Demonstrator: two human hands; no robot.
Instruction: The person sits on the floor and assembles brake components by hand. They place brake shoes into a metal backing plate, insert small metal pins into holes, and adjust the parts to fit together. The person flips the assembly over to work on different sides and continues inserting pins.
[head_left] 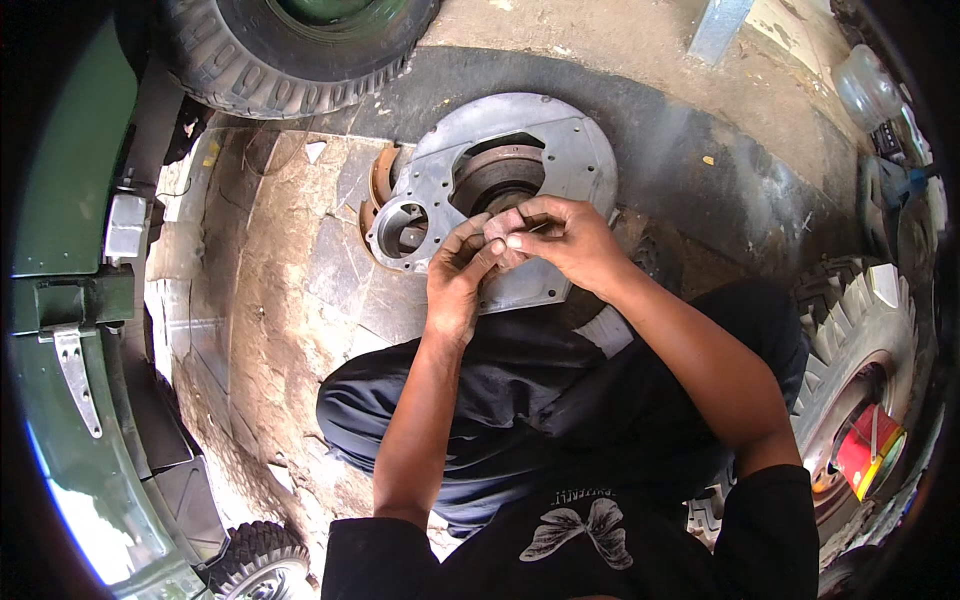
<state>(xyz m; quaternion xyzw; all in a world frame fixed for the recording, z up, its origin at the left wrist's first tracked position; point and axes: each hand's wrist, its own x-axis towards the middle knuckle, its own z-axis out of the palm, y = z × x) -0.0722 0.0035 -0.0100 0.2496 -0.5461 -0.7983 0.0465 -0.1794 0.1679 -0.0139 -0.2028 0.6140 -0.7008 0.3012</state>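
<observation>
Pinching a reddish scrap (503, 224) together, left hand (458, 268) and right hand (572, 240) meet over a grey plate (585, 150), forearms (412, 435) angled inward. Pretty grubby floor (280, 330), tyre (225, 70) beyond, green bodywork (70, 180) off left.

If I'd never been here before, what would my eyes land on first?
Probably the big grey metal plate in the middle, with the left fingers and right fingers pinching a small reddish piece over it. Next might come the chunky tyre at the top left, and the bright red tin at the lower right.
</observation>
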